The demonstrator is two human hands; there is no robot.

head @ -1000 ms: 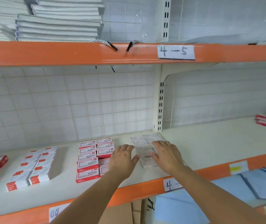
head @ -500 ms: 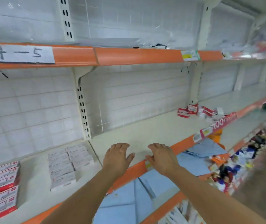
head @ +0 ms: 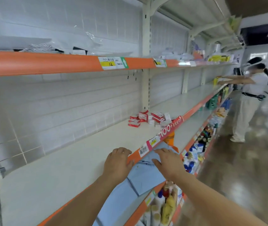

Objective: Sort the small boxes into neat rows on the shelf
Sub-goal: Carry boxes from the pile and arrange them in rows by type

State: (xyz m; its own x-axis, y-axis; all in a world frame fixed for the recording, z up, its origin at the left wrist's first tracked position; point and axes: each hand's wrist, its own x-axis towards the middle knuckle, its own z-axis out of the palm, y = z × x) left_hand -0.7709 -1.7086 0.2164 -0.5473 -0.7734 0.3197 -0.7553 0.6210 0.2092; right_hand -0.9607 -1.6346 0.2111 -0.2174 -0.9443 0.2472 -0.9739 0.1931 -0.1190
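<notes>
A loose heap of small red-and-white boxes [head: 148,119] lies on the white shelf [head: 81,162], far ahead to the right near a shelf upright. My left hand [head: 117,163] hovers over the shelf's orange front edge [head: 134,157], fingers loosely bent, holding nothing. My right hand [head: 166,162] is just in front of that edge, over the blue folded items below, fingers spread and empty. Both hands are well short of the heap. The sorted rows are out of view to the left.
An upper shelf with an orange lip [head: 48,62] hangs overhead. Below lie blue folded shirts [head: 144,178] and packed colourful goods [head: 200,144]. A person [head: 250,98] stands at the far right of the aisle, reaching to the shelf.
My view has swung right along the shelf. The sorted rows have left the frame and the loose heap is nearer. Both hands left the boxes and moved right, empty.
</notes>
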